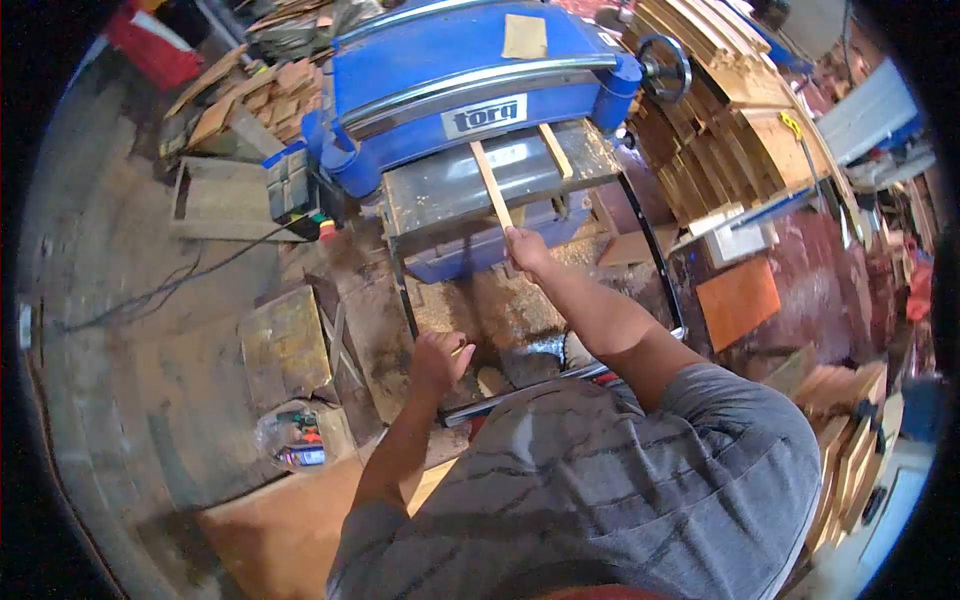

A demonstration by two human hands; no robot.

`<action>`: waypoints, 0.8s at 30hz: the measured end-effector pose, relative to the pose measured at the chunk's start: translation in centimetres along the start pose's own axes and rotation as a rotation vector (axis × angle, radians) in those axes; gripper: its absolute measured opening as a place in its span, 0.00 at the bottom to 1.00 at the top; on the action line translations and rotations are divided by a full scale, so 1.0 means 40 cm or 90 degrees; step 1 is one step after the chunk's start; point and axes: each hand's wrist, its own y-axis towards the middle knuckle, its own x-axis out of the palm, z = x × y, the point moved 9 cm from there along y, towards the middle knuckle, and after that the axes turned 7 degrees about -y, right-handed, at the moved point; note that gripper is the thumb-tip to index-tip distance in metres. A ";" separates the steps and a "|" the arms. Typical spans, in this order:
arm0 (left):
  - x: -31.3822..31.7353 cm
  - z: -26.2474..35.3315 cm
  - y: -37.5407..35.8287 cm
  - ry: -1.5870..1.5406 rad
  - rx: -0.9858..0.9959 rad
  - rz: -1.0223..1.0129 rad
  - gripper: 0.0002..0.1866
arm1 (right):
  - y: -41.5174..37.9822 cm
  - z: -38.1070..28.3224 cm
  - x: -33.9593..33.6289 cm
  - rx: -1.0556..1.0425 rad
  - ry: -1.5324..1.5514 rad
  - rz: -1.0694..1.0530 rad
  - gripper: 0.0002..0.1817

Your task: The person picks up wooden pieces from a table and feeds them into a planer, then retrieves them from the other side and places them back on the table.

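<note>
My right hand is closed around the near end of a thin wooden strip. The strip lies on the metal bed of a blue thickness planer, its far end under the machine's front. To its right, a second wooden strip sticks out of the planer, untouched. My left hand is closed lower down, near the left rail of the black frame. A small yellowish bit shows at its fingers; what it is I cannot make out.
Stacked boards stand right of the planer, near its handwheel. An orange sheet lies on the floor. On the left are a wooden box, a cable and a bag with a spray can. Shavings cover the floor ahead.
</note>
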 end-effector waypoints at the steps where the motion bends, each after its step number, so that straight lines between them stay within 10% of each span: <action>1: -0.004 -0.004 0.001 -0.011 -0.015 -0.004 0.15 | 0.011 0.013 -0.002 0.011 0.009 0.018 0.21; 7: 0.033 -0.009 0.004 0.074 -0.009 -0.053 0.14 | 0.080 0.011 -0.019 -0.009 -0.094 0.075 0.12; 8: 0.030 0.009 0.012 0.178 -0.015 -0.079 0.14 | 0.085 -0.067 0.009 -0.291 -0.565 0.112 0.09; 10: 0.072 -0.024 0.004 0.148 -0.001 -0.075 0.13 | 0.114 -0.081 0.043 -0.342 -0.733 0.122 0.09; 12: 0.104 -0.079 -0.026 0.152 -0.002 -0.052 0.12 | 0.164 -0.002 0.029 -0.034 -0.381 -0.021 0.15; 13: 0.113 -0.087 -0.036 0.187 0.023 -0.047 0.12 | 0.227 0.073 0.000 0.091 -0.090 0.225 0.19; 18: 0.128 -0.012 -0.025 0.226 0.027 -0.151 0.17 | -0.308 -0.110 -0.088 -0.410 -0.045 0.237 0.29; 20: 0.130 -0.013 -0.015 0.255 0.006 -0.173 0.19 | -0.595 -0.091 -0.162 -0.390 0.038 0.036 0.28; 24: 0.241 -0.006 -0.015 -0.069 -0.190 -0.216 0.20 | -0.893 0.289 -0.426 -0.285 0.134 0.239 0.29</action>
